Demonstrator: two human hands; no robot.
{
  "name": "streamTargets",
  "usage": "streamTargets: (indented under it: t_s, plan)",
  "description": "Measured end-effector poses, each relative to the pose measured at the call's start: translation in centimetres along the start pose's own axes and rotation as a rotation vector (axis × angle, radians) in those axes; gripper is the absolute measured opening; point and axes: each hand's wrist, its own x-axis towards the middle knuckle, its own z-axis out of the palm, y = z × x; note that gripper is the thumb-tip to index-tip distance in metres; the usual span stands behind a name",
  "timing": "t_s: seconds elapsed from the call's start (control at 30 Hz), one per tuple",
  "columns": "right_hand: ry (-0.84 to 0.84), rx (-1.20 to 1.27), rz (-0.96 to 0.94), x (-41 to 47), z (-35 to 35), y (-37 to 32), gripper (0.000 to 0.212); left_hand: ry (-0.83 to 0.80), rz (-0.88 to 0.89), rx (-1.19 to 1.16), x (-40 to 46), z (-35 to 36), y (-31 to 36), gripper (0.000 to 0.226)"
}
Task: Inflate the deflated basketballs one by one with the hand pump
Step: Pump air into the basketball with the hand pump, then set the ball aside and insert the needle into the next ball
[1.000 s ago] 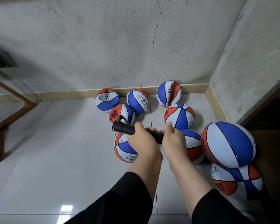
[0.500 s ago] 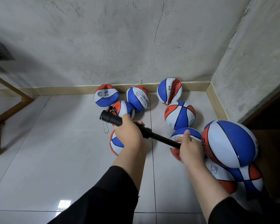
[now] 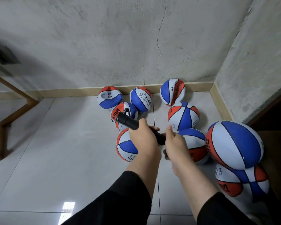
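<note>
Since half a second back, my two hands have come together again: the rod that showed between them is gone from sight and the right hand (image 3: 175, 144) now sits almost against the end of the black pump (image 3: 133, 125) barrel. My left hand (image 3: 143, 138) is wrapped round the middle of that barrel, fingers curled over the far side, and the right hand is closed over the handle end, thumb up (the handle itself is hidden inside my fist). The pump lies tilted, its far end up and to the left, where a small knob and a thin wire loop hang over one of the balls.

On the tiled floor (image 3: 55, 159) below the left hand sits a red, white and blue basketball (image 3: 124, 146), partly covered by my wrist. Another ball (image 3: 195, 143) lies just beyond the right hand, and against it on the right a larger-looking ball (image 3: 235, 144) rests on top of a further one (image 3: 243, 182) at the corner. Five more balls are spread toward the skirting board: three near the wall (image 3: 109, 98), (image 3: 140, 99), (image 3: 172, 91), one under the pump's far end (image 3: 131, 111) and one in the middle (image 3: 183, 116). I cannot tell from here whether the pump is connected to any ball. Both forearms are bare below black sleeves (image 3: 120, 200). The grey concrete wall (image 3: 104, 38) has a crack running down it.
</note>
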Motion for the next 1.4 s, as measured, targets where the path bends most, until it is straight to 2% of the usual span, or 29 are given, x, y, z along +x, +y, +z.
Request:
streamTargets:
  t_s: [0.07,0.2,0.33,0.43,0.53,0.63,0.7,0.8,0.87,0.97,1.03,1.1,1.2,1.27,1.4]
  plan:
    - [-0.075,-0.017,0.015,-0.4,-0.3,-0.1,0.051,-0.043,-0.01,0.06,1.1,-0.3,0.6,0.023]
    - [-0.197,-0.048,-0.034,-0.1,-2.3,-0.7,0.036,-0.144,-0.024,0.16,3.3,-0.7,2.2,0.023]
    - [-0.279,0.088,-0.065,0.7,-3.5,-1.2,0.014,-0.241,-0.047,0.254,4.8,-1.1,4.0,0.024]
    - [-0.273,0.145,-0.069,1.1,-3.9,-1.9,0.033,-0.259,-0.026,0.243,5.7,-1.0,5.0,0.026]
    - [-0.303,-0.094,-0.146,1.5,-4.4,-2.9,0.034,-0.284,0.019,0.257,5.9,-0.4,5.9,0.024]
    - [-0.371,-0.347,-0.204,2.6,-4.3,-4.3,0.046,-0.343,0.031,0.353,5.7,0.3,6.3,0.023]
    - [-0.391,-0.45,-0.249,3.4,-3.8,-5.5,0.05,-0.396,0.011,0.413,5.8,0.7,6.2,0.03]
    - [-0.402,-0.573,-0.287,4.7,-2.7,-6.0,0.04,-0.439,-0.005,0.46,6.2,1.2,5.7,0.047]
    - [-0.416,-0.603,-0.287,5.7,-2.2,-5.4,0.031,-0.47,-0.032,0.448,6.9,1.0,5.3,0.048]
    - [-0.376,-0.433,-0.195,7.5,-2.0,-4.2,0.018,-0.505,-0.039,0.47,8.2,-0.1,4.3,0.035]
    - [-0.326,-0.334,-0.15,8.4,-2.1,-3.4,0.016,-0.433,0.124,0.767,9.4,-1.1,2.8,0.03]
    - [-0.328,-0.254,-0.111,8.9,-2.1,-2.6,0.017,-0.425,0.336,1.224,10.7,-2.1,0.5,0.039]
    - [-0.325,-0.177,-0.059,9.6,-2.0,-1.4,0.015,-0.638,0.418,1.703,12.6,-3.4,-3.2,0.064]
    - [-0.309,-0.187,-0.027,10.2,-2.2,-0.4,0.016,-0.654,0.454,1.814,13.6,-4.3,-4.4,0.067]
    - [-0.226,-0.24,-0.022,11.6,-2.2,1.5,0.011,-0.265,0.501,1.743,14.4,-4.8,-4.1,0.075]
